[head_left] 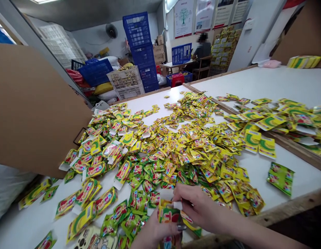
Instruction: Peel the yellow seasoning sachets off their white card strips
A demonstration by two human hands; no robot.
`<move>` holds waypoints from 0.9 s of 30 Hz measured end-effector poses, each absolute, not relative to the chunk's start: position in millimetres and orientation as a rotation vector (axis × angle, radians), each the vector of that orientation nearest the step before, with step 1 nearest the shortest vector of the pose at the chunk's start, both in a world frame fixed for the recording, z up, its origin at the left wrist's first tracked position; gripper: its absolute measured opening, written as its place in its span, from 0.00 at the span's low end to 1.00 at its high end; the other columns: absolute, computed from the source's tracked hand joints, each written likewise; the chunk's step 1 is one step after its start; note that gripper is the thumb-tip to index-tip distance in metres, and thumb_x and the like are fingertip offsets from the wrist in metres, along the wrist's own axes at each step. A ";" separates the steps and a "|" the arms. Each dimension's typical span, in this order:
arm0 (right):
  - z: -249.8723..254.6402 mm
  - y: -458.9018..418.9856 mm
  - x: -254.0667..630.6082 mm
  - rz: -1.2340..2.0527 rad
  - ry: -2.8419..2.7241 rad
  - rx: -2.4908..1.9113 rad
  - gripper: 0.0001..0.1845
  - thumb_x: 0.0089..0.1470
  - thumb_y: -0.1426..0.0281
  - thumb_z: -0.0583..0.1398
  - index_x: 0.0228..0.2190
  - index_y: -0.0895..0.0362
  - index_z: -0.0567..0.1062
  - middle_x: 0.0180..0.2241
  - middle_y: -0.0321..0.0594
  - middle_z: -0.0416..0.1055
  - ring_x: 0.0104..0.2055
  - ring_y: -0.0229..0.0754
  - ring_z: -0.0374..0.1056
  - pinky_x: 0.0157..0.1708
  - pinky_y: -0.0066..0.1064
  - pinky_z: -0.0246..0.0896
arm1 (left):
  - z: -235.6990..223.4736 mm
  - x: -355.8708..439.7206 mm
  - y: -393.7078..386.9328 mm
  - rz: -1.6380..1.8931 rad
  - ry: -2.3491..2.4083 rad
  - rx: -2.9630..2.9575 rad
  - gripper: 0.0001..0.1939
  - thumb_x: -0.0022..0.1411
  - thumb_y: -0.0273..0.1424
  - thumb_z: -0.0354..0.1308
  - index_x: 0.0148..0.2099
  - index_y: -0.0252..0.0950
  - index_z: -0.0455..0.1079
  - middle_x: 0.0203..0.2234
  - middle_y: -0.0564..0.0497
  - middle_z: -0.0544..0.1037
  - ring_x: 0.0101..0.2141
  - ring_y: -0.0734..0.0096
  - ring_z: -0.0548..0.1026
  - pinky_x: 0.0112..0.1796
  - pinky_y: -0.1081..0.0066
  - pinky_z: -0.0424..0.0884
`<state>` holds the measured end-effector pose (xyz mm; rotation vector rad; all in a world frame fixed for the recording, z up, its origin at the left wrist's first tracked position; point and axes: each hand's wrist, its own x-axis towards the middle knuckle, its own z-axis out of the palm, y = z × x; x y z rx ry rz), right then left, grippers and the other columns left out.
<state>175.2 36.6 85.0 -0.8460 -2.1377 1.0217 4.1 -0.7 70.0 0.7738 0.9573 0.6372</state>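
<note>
Low in the view, my left hand is closed around a small yellow, green and red candy box, its thumb across the printed front. My right hand is at the box's top end, its fingers bent and pressed together by a white flap. Whether a sachet is between those fingers is hidden. Beyond my hands spreads a heap of small yellow sachets, with green sachets nearer me. Several flat boxes with white flaps lie to the left.
Wooden strips edge and divide the white table. A large cardboard box stands at left. A patterned phone case lies at the front edge. Behind are stacked blue crates and a seated person.
</note>
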 end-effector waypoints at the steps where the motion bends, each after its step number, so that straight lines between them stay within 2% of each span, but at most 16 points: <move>1: 87.8 34.9 174.2 1.119 -2.160 -0.851 0.10 0.52 0.79 0.50 0.26 0.57 0.68 0.25 0.35 0.65 0.27 0.34 0.60 0.28 0.23 0.54 | 67.5 4.4 -1.1 0.663 0.981 0.781 0.15 0.39 0.37 0.67 0.29 0.35 0.71 0.17 0.54 0.71 0.18 0.75 0.66 0.21 0.75 0.64; 4: 90.9 31.2 173.1 1.360 -2.194 -0.917 0.09 0.51 0.77 0.53 0.26 0.57 0.71 0.23 0.33 0.66 0.25 0.34 0.60 0.25 0.22 0.54 | 60.8 8.0 -2.2 0.669 0.983 0.839 0.22 0.39 0.36 0.68 0.38 0.36 0.69 0.23 0.53 0.73 0.22 0.72 0.69 0.25 0.74 0.67; 7: 90.0 37.2 192.1 1.294 -2.126 -1.004 0.08 0.50 0.76 0.53 0.26 0.57 0.72 0.23 0.33 0.68 0.25 0.35 0.63 0.24 0.22 0.56 | 58.7 10.6 1.5 0.676 0.923 0.968 0.35 0.40 0.36 0.68 0.52 0.39 0.61 0.38 0.47 0.74 0.38 0.63 0.73 0.39 0.68 0.68; 8: 91.6 42.9 206.7 1.172 -2.088 -1.050 0.09 0.51 0.75 0.53 0.26 0.56 0.72 0.23 0.34 0.70 0.26 0.36 0.64 0.25 0.23 0.57 | 58.6 9.7 4.4 0.716 0.974 1.047 0.37 0.43 0.36 0.66 0.55 0.40 0.57 0.44 0.45 0.72 0.44 0.61 0.71 0.45 0.66 0.66; 10: 99.6 58.7 246.7 0.745 -1.978 -1.232 0.09 0.53 0.71 0.52 0.28 0.56 0.72 0.27 0.38 0.72 0.27 0.39 0.67 0.27 0.27 0.59 | 57.5 3.8 12.5 0.812 1.215 1.270 0.31 0.49 0.36 0.62 0.55 0.41 0.57 0.51 0.44 0.67 0.51 0.59 0.65 0.51 0.62 0.59; 13: 115.7 81.1 308.2 -0.204 -1.739 -1.627 0.13 0.53 0.70 0.52 0.40 0.57 0.71 0.39 0.48 0.73 0.33 0.47 0.69 0.29 0.33 0.58 | 50.0 -12.0 26.0 0.830 1.579 1.620 0.13 0.57 0.36 0.53 0.44 0.38 0.65 0.42 0.43 0.71 0.46 0.56 0.68 0.48 0.57 0.62; 15: 117.8 85.6 325.4 -0.531 -1.697 -1.739 0.18 0.53 0.72 0.52 0.46 0.59 0.67 0.44 0.52 0.70 0.36 0.49 0.69 0.30 0.34 0.57 | 42.6 -22.4 32.3 0.790 1.679 1.757 0.09 0.58 0.35 0.50 0.39 0.38 0.66 0.36 0.44 0.72 0.42 0.56 0.69 0.44 0.57 0.64; 17: 106.6 80.1 313.8 -0.429 -1.885 -1.678 0.16 0.53 0.72 0.52 0.44 0.60 0.67 0.40 0.50 0.72 0.34 0.46 0.69 0.29 0.32 0.58 | 35.6 -29.2 35.4 0.740 1.724 1.821 0.08 0.59 0.33 0.48 0.38 0.38 0.65 0.36 0.45 0.71 0.41 0.57 0.69 0.43 0.57 0.64; 19: 85.0 68.6 279.6 -0.121 -2.149 -1.545 0.09 0.53 0.72 0.52 0.36 0.58 0.70 0.32 0.44 0.74 0.31 0.42 0.69 0.29 0.29 0.59 | 30.1 -31.2 35.8 0.686 1.755 1.871 0.09 0.60 0.32 0.46 0.40 0.38 0.64 0.37 0.45 0.70 0.42 0.57 0.68 0.44 0.57 0.64; 21: 61.2 56.2 237.4 0.129 -2.362 -1.526 0.07 0.53 0.72 0.52 0.32 0.56 0.70 0.30 0.41 0.74 0.33 0.43 0.70 0.31 0.29 0.59 | 26.1 -28.9 35.2 0.625 1.758 1.921 0.10 0.61 0.32 0.45 0.42 0.38 0.64 0.39 0.45 0.69 0.43 0.58 0.67 0.44 0.57 0.64; 23: 42.5 47.8 201.1 0.281 -2.437 -1.631 0.07 0.52 0.72 0.54 0.34 0.57 0.70 0.32 0.43 0.74 0.35 0.46 0.70 0.30 0.30 0.58 | 23.3 -24.1 35.0 0.572 1.741 1.970 0.11 0.61 0.31 0.44 0.44 0.38 0.63 0.40 0.46 0.69 0.44 0.60 0.67 0.44 0.58 0.64; 27: 26.1 47.9 172.2 0.441 -2.367 -1.870 0.13 0.50 0.74 0.54 0.40 0.60 0.67 0.28 0.48 0.75 0.29 0.50 0.72 0.24 0.31 0.53 | 22.3 -15.8 38.0 0.493 1.747 2.051 0.12 0.61 0.31 0.46 0.46 0.38 0.64 0.39 0.46 0.69 0.42 0.60 0.67 0.43 0.60 0.65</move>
